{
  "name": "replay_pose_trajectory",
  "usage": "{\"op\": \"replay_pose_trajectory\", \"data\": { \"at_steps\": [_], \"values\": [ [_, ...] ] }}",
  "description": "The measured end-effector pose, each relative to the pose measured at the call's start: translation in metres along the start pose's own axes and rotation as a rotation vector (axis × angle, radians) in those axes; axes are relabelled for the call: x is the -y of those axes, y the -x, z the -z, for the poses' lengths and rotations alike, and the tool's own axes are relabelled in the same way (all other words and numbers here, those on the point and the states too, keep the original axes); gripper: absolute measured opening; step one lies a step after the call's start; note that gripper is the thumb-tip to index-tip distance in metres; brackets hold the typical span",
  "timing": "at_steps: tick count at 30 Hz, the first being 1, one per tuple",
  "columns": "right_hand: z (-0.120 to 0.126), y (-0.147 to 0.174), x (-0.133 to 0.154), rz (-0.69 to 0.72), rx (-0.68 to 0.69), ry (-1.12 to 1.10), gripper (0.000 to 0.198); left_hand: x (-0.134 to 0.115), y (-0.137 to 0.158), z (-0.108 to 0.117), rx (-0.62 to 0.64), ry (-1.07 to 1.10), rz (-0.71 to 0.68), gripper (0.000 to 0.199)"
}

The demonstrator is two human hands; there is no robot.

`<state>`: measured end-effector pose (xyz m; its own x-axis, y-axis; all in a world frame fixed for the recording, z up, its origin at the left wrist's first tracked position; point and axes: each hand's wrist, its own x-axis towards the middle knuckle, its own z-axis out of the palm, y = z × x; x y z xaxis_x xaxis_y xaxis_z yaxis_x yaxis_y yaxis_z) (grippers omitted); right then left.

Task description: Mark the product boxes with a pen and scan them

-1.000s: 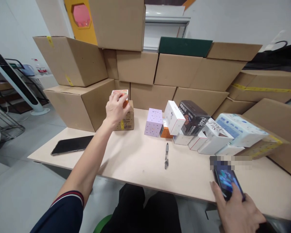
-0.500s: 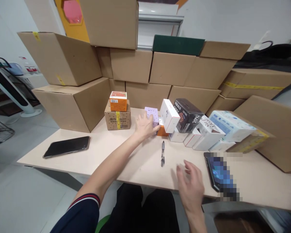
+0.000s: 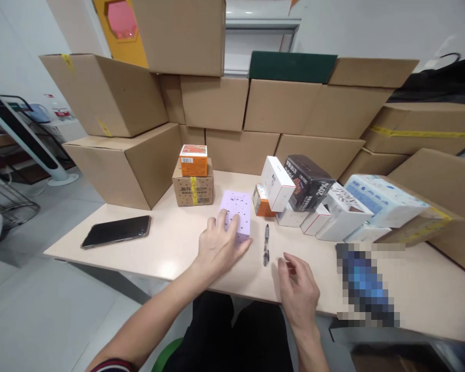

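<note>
A light purple dotted box [image 3: 238, 206] lies on the table in front of me. My left hand [image 3: 221, 243] grips its near end, with fingers over the top and the thumb at the near right corner. To the right of the box lies a pen [image 3: 266, 245]. My right hand [image 3: 299, 281] is near the table's front edge, just right of the pen. Its fingers are loosely curled and apart, with nothing between them. Behind the pen, a small orange box [image 3: 264, 200] stands beside a tilted white box [image 3: 278, 182].
A black box [image 3: 308, 181] and several white and blue boxes crowd the right side. An orange carton [image 3: 194, 161] sits on a small brown box [image 3: 194, 190] at left. A phone [image 3: 116, 231] lies at left, a pixelated device [image 3: 366, 284] at right. Large cardboard boxes [image 3: 213, 103] wall the back.
My left hand has drawn the purple box toward me, away from beside the orange box. My right hand has shifted slightly and stays near the front edge.
</note>
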<state>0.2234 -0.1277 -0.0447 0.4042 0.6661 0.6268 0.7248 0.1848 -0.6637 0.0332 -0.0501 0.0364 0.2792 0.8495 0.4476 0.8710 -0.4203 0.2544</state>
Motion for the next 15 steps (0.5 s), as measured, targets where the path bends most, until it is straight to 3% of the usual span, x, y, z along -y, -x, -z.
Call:
{"op": "replay_pose_trajectory", "data": {
  "at_steps": [2, 4, 7, 9, 12, 15],
  "values": [
    [-0.009, -0.003, 0.013, -0.015, 0.02, -0.071, 0.029, 0.009, 0.023, -0.008, -0.126, 0.211, 0.012, 0.067],
    [-0.019, -0.007, 0.026, -0.035, 0.078, -0.151, 0.034, 0.019, 0.037, -0.021, -0.23, 0.511, 0.112, 0.071],
    [-0.035, -0.015, 0.045, -0.045, 0.18, -0.238, 0.048, 0.032, 0.044, -0.036, -0.18, 0.847, 0.349, 0.06],
    [-0.044, -0.019, 0.054, -0.015, 0.247, -0.278, 0.053, 0.037, 0.043, -0.04, -0.107, 0.948, 0.321, 0.056],
    [-0.051, -0.02, 0.06, 0.008, 0.31, -0.327, 0.054, 0.04, 0.043, -0.041, -0.088, 0.981, 0.165, 0.052],
    [-0.054, -0.016, 0.06, -0.121, 0.304, -0.445, 0.061, 0.041, 0.046, -0.042, -0.152, 0.889, 0.081, 0.051]
  ]
}}
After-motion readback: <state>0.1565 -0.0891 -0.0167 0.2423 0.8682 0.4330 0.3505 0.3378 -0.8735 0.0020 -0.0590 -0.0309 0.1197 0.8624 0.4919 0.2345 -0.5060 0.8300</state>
